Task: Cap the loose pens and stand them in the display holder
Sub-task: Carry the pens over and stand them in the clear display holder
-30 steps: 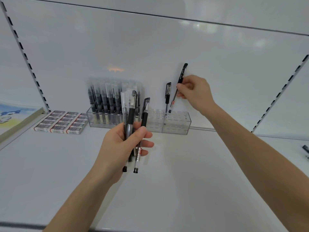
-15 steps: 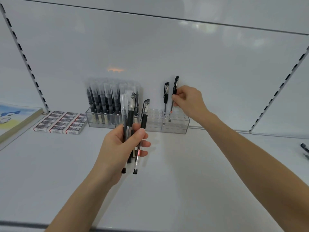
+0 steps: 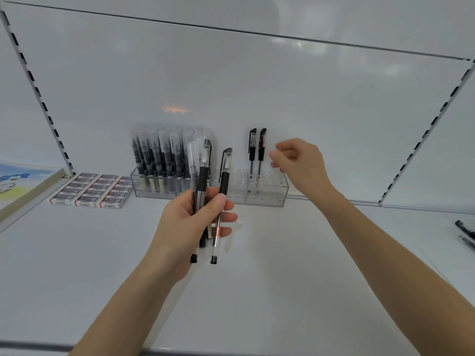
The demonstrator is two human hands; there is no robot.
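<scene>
On the white shelf [image 3: 282, 265], erasers [image 3: 90, 188] and a book [image 3: 28, 181] lie left of the clear holder [image 3: 267, 200], in which two pens [image 3: 257, 150] stand upright; the left hand [image 3: 187, 227] grips a pen bundle [image 3: 203, 176], and the right hand [image 3: 300, 163], loosely curled and empty, is just beside the two pens.

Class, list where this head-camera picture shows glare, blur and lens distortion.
Head view: pale glare patches on the back panel, with an orange reflection lower down; the packed pens' tops look smeared; the slotted uprights splay outward, a wide-angle effect; shadows on the shelf are faint.
</scene>
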